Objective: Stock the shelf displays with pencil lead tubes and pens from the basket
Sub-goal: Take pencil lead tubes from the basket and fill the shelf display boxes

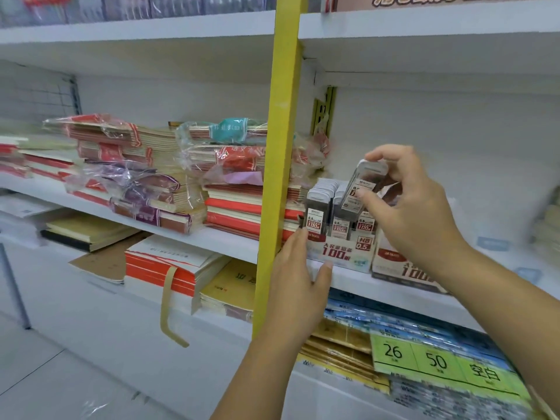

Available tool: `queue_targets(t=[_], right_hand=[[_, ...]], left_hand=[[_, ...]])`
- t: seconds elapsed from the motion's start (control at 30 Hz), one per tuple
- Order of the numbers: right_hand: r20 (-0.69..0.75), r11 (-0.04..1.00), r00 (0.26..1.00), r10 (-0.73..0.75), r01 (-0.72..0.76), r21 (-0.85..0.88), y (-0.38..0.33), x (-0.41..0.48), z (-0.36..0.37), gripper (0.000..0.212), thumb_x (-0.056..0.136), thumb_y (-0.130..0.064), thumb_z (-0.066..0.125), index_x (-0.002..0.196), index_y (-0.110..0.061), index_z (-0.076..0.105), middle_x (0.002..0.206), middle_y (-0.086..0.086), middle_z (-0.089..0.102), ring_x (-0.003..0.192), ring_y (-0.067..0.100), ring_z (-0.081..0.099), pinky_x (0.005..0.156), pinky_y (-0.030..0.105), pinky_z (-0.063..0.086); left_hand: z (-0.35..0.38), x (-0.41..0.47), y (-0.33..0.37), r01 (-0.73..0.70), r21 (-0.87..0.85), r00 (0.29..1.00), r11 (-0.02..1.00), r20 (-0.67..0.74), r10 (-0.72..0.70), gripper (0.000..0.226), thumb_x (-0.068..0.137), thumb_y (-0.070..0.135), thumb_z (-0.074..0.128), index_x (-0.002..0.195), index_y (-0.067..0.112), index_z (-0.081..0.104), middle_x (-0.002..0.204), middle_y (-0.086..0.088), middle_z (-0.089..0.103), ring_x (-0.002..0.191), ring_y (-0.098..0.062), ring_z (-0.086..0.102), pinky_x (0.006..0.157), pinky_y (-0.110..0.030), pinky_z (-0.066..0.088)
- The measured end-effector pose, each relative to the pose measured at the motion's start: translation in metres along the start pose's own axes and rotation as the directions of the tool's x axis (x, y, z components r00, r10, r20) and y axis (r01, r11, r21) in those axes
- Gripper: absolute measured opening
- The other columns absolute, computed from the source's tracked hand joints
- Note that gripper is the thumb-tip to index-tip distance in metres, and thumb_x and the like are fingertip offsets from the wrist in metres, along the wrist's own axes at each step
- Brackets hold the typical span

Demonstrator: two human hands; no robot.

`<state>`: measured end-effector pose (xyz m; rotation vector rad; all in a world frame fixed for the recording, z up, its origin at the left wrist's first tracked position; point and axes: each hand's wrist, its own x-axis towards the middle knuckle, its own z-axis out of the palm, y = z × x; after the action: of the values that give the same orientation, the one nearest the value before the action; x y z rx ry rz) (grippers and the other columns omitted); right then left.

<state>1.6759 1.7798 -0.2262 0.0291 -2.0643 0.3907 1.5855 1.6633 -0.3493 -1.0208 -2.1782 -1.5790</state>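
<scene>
A white and red display box [345, 253] marked "100" and "HB 0.5" stands on the white shelf [378, 286], with several clear pencil lead tubes [318, 207] upright in it. My right hand [415, 213] pinches one lead tube [363, 186], tilted, just above the box's right rows. My left hand [300, 277] rests against the box's left front corner, thumb pressed on its lower front face. A second similar box [403, 271] stands to the right, mostly hidden by my right forearm. No basket or pens are in view.
A yellow upright post [275, 177] runs just left of the box. Left of it lie stacks of wrapped notebooks [145, 177]. Below are more notebooks [169, 268] and a green card [436, 362] reading 26 and 50. Another shelf board hangs above.
</scene>
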Motion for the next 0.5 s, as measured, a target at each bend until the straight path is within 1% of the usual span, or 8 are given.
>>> queue_targets(t=[0.07, 0.1, 0.17, 0.23, 0.33, 0.4, 0.43, 0.5], right_hand=[[0.066, 0.999, 0.997, 0.028, -0.025, -0.040, 0.006, 0.004, 0.005, 0.039, 0.089, -0.020, 0.068, 0.110, -0.043, 0.044, 0.094, -0.017, 0.061, 0.078, 0.001, 0.060, 0.067, 0.026, 0.054], [0.104, 0.998, 0.993, 0.049, -0.044, -0.052, 0.009, 0.005, 0.008, 0.036, 0.088, -0.021, 0.068, 0.107, -0.042, 0.047, 0.095, -0.017, 0.059, 0.080, -0.001, 0.059, 0.069, 0.023, 0.053], [0.164, 0.993, 0.982, 0.088, -0.074, -0.090, 0.016, 0.006, 0.015, 0.027, 0.087, -0.023, 0.069, 0.102, -0.040, 0.055, 0.097, -0.016, 0.053, 0.083, 0.000, 0.057, 0.071, 0.017, 0.048], [0.194, 0.986, 0.973, 0.128, -0.103, -0.134, 0.019, 0.007, 0.020, 0.017, 0.089, -0.025, 0.067, 0.102, -0.034, 0.064, 0.097, -0.011, 0.048, 0.087, 0.006, 0.055, 0.074, 0.018, 0.042], [0.201, 0.974, 0.969, 0.146, -0.105, -0.200, 0.017, 0.011, 0.022, 0.018, 0.090, -0.023, 0.066, 0.108, -0.025, 0.070, 0.100, -0.008, 0.049, 0.088, 0.010, 0.053, 0.080, 0.026, 0.044], [0.210, 0.969, 0.964, 0.162, -0.116, -0.217, 0.012, 0.013, 0.021, 0.016, 0.090, -0.025, 0.066, 0.105, -0.027, 0.070, 0.102, -0.008, 0.052, 0.090, 0.011, 0.055, 0.083, 0.031, 0.047], [0.212, 0.968, 0.963, 0.165, -0.117, -0.224, 0.011, 0.013, 0.020, 0.014, 0.089, -0.025, 0.067, 0.103, -0.028, 0.070, 0.103, -0.008, 0.053, 0.090, 0.011, 0.056, 0.082, 0.031, 0.047], [0.214, 0.965, 0.963, 0.165, -0.113, -0.236, 0.009, 0.014, 0.020, 0.012, 0.089, -0.025, 0.067, 0.100, -0.031, 0.070, 0.100, -0.009, 0.054, 0.090, 0.011, 0.056, 0.080, 0.028, 0.045]], left_hand=[[0.000, 0.001, -0.003, 0.012, -0.018, 1.000, 1.000, 0.003, -0.012, 0.066, 0.099, 0.036, 0.058, 0.157, 0.031, 0.025, 0.156, 0.018, 0.033, 0.139, 0.006, 0.027, 0.114, -0.017, 0.024], [0.000, 0.002, -0.004, 0.013, -0.022, 1.000, 1.000, 0.010, -0.013, 0.066, 0.100, 0.037, 0.057, 0.157, 0.031, 0.025, 0.157, 0.017, 0.033, 0.142, 0.001, 0.028, 0.117, -0.023, 0.027], [0.000, 0.002, -0.004, 0.007, -0.031, 1.000, 1.000, 0.016, -0.006, 0.066, 0.100, 0.038, 0.057, 0.157, 0.031, 0.026, 0.156, 0.017, 0.034, 0.141, -0.001, 0.030, 0.118, -0.028, 0.030], [-0.001, 0.002, -0.004, 0.000, -0.043, 1.000, 0.999, 0.011, 0.001, 0.065, 0.099, 0.037, 0.058, 0.156, 0.031, 0.027, 0.151, 0.021, 0.035, 0.136, 0.005, 0.030, 0.114, -0.021, 0.030], [-0.001, 0.002, -0.004, -0.001, -0.069, 1.000, 0.998, 0.010, 0.001, 0.061, 0.099, 0.033, 0.059, 0.153, 0.034, 0.031, 0.134, 0.031, 0.035, 0.125, 0.012, 0.032, 0.104, -0.011, 0.028], [-0.002, 0.003, -0.005, 0.003, -0.088, 1.000, 0.996, 0.020, -0.002, 0.057, 0.099, 0.030, 0.059, 0.150, 0.035, 0.034, 0.126, 0.037, 0.036, 0.118, 0.019, 0.036, 0.100, -0.008, 0.030], [-0.002, 0.003, -0.004, 0.008, -0.093, 1.000, 0.996, 0.023, -0.006, 0.056, 0.099, 0.030, 0.059, 0.149, 0.036, 0.034, 0.123, 0.039, 0.035, 0.116, 0.023, 0.035, 0.098, -0.006, 0.030], [-0.003, 0.003, -0.005, 0.019, -0.102, 0.999, 0.995, 0.032, -0.016, 0.059, 0.100, 0.031, 0.059, 0.152, 0.035, 0.031, 0.128, 0.038, 0.032, 0.116, 0.024, 0.031, 0.102, -0.009, 0.029]])
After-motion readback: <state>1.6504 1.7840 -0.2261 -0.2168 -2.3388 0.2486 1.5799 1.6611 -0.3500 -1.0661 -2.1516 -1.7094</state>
